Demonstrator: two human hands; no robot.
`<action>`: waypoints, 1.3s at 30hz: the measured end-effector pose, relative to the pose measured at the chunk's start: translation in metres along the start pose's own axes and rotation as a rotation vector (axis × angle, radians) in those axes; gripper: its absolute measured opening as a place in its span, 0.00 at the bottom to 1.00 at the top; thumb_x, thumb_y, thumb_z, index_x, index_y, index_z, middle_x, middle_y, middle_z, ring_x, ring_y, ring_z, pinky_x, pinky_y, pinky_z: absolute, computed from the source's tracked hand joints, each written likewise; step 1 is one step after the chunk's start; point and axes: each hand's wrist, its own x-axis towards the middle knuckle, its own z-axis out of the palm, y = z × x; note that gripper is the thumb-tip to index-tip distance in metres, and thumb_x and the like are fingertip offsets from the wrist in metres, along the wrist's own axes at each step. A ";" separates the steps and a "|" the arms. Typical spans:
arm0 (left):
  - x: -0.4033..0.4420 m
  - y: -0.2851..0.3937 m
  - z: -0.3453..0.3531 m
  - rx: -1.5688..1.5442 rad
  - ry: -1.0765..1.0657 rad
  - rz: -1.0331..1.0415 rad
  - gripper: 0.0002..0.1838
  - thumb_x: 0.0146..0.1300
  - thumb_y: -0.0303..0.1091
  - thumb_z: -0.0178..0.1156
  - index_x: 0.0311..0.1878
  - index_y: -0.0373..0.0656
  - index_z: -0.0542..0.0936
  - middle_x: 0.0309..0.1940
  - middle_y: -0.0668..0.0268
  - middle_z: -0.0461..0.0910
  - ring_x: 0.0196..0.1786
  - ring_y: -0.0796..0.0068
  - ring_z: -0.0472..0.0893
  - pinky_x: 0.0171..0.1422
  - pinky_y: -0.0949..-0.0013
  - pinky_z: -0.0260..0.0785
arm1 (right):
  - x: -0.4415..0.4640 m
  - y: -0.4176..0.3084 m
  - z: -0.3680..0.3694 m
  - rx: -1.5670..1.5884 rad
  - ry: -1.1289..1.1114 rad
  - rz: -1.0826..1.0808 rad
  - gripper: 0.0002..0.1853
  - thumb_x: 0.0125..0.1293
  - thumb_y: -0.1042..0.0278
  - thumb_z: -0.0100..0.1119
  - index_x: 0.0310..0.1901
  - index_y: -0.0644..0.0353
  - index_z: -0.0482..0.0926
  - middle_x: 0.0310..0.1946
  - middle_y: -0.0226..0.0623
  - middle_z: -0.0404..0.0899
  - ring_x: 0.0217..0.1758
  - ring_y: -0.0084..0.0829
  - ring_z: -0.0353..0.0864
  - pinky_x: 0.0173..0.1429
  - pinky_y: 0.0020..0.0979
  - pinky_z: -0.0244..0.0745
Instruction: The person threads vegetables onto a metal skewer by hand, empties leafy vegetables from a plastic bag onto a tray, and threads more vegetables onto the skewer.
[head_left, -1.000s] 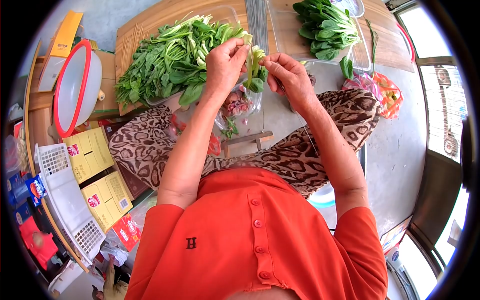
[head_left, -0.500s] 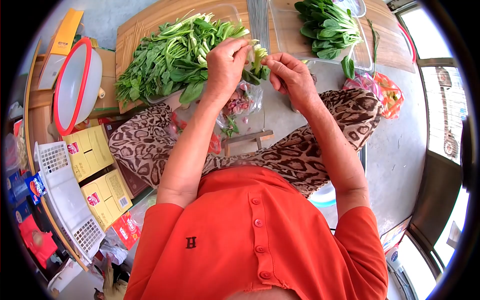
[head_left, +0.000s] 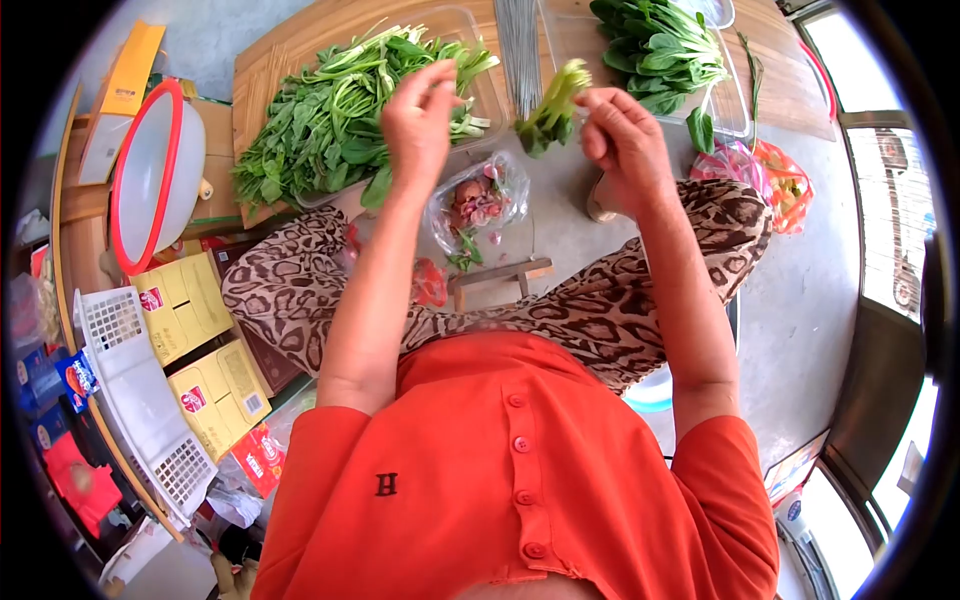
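Note:
My right hand [head_left: 628, 140] pinches a small bunch of leafy greens [head_left: 550, 115] near its pale stem end, with the leaves hanging downward. My left hand [head_left: 418, 125] is raised over the right side of a large heap of greens [head_left: 335, 120]. Its fingers are loosely bent and slightly apart, and I see nothing in them. That heap lies in a clear plastic tray [head_left: 492, 95] on the wooden table. Between the two trays lies a bundle of thin grey wire-like strips [head_left: 517, 55]. Dark-leaved bunches [head_left: 660, 55] rest in the right-hand clear tray [head_left: 560, 35].
Below the table edge sits a clear bag with reddish scraps [head_left: 478, 200], near a small wooden stool [head_left: 500, 275]. Pink and orange bags [head_left: 785, 185] stand on the floor at right. A red-rimmed basin [head_left: 150, 180], yellow boxes [head_left: 180, 305] and a white rack [head_left: 140, 390] line the left.
My hands were close together at the bunch and have moved apart. The left went left and up over the heap. The right still has the bunch, which is now tilted and more in view.

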 end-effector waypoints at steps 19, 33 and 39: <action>0.029 -0.046 -0.004 0.647 -0.201 0.056 0.04 0.50 0.31 0.65 0.31 0.46 0.84 0.28 0.60 0.80 0.33 0.61 0.80 0.38 0.60 0.71 | -0.004 -0.003 0.001 -0.002 -0.049 0.003 0.10 0.71 0.63 0.51 0.41 0.61 0.77 0.16 0.23 0.68 0.17 0.13 0.60 0.21 0.17 0.51; 0.005 0.028 0.008 -0.169 -0.092 -0.272 0.06 0.57 0.25 0.65 0.38 0.39 0.81 0.27 0.72 0.80 0.27 0.86 0.76 0.30 0.81 0.66 | -0.016 -0.001 0.028 -0.075 -0.188 0.073 0.09 0.70 0.65 0.51 0.44 0.60 0.77 0.15 0.24 0.68 0.16 0.13 0.59 0.21 0.17 0.51; 0.000 0.027 0.013 -0.189 -0.106 -0.248 0.05 0.57 0.24 0.65 0.38 0.39 0.80 0.27 0.72 0.80 0.27 0.86 0.75 0.31 0.81 0.67 | -0.018 0.000 0.032 -0.149 -0.191 0.076 0.11 0.71 0.61 0.50 0.45 0.57 0.77 0.15 0.21 0.66 0.17 0.12 0.59 0.22 0.17 0.50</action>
